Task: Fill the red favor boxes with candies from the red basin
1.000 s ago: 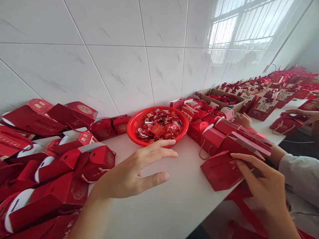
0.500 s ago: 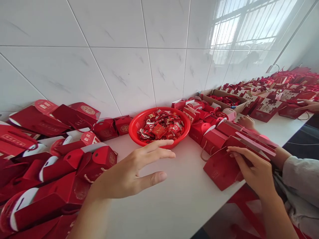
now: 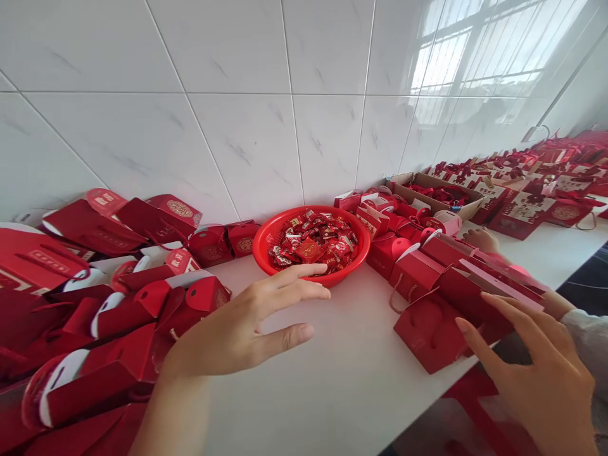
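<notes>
Card, plastic, tile: mostly smooth, mixed gloss

Box (image 3: 420,332) by my right hand (image 3: 541,373): smooth red card, faint sheen. Boxes (image 3: 126,351) on my left look the same stuff; flaps (image 3: 69,367) show pale, matt undersides. Handle (image 3: 393,297): twisted cord, rough-looking. Basin (image 3: 345,275) ahead of me: shiny red plastic, partly perforated. Sweets (image 3: 313,247): crinkly glossy wrappers, film or foil, can't tell. Tabletop (image 3: 323,392): smooth white, soft sheen. Wall (image 3: 237,126): glossy marbled tile, reflective. Carton (image 3: 468,211): matt brown cardboard. Co-worker's sleeve (image 3: 586,332): matt cloth.

left fingers (image 3: 299,294): extended, parted | right fingers (image 3: 526,328): spread, slightly bent
</notes>
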{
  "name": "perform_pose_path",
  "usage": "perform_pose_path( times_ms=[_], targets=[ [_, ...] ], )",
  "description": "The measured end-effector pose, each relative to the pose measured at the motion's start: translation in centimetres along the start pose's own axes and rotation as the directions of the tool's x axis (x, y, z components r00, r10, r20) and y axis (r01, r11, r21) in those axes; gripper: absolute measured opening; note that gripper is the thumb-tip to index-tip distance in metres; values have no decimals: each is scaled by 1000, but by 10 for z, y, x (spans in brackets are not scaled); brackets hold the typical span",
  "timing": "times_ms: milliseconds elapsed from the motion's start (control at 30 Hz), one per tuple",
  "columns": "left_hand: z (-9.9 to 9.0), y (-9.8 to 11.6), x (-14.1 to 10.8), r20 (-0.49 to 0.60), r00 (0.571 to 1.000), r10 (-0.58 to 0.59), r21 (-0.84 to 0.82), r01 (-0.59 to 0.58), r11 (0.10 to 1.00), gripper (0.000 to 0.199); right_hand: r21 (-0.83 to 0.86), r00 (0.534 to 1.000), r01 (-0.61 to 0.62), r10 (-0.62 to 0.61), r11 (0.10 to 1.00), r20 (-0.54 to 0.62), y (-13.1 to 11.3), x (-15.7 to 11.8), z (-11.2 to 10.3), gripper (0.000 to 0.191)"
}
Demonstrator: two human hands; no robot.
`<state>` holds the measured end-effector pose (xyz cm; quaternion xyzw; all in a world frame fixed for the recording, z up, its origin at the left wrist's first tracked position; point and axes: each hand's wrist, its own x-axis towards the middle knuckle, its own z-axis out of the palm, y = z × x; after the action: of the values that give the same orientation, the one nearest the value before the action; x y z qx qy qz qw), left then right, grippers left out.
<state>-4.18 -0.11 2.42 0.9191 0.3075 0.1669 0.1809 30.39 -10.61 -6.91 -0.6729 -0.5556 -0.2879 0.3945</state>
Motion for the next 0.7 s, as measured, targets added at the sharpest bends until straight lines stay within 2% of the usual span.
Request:
perform_pose_path(
  times_ms=[100,133,233,333,433,533,633,700],
  targets=[
    [-4,-3,-2,-78,997,11,-11,-12,1000,37,132,997,31,-21,991,-73,-20,-4,-7,26],
    [-6,-4,-3,-116,993,19,-16,-21,1000,36,223,998,42,-29,974,-62,-28,-7,-7,22],
    [-13,-8,-5,-264,964,19,-40,-30,999,31,497,992,70,-113,865,57,-50,-14,0,19],
    [-19,-17,-8,-442,895,-53,-89,15,996,29,678,966,136,-250,722,72,-70,-13,23,20],
    [-24,-33,-11,-616,773,-150,-165,60,985,29,787,937,111,-329,606,121,-95,2,56,14],
    [-28,-53,-14,-755,607,-249,-266,64,962,29,877,867,-42,-418,478,270,-126,12,93,14],
    [-31,-77,-15,-823,434,-366,-375,67,924,31,890,749,-213,-518,403,414,-158,-2,127,18],
    [-33,-94,-13,-828,348,-439,-443,74,894,34,875,611,-305,-627,376,483,-176,-23,146,18]
  ],
)
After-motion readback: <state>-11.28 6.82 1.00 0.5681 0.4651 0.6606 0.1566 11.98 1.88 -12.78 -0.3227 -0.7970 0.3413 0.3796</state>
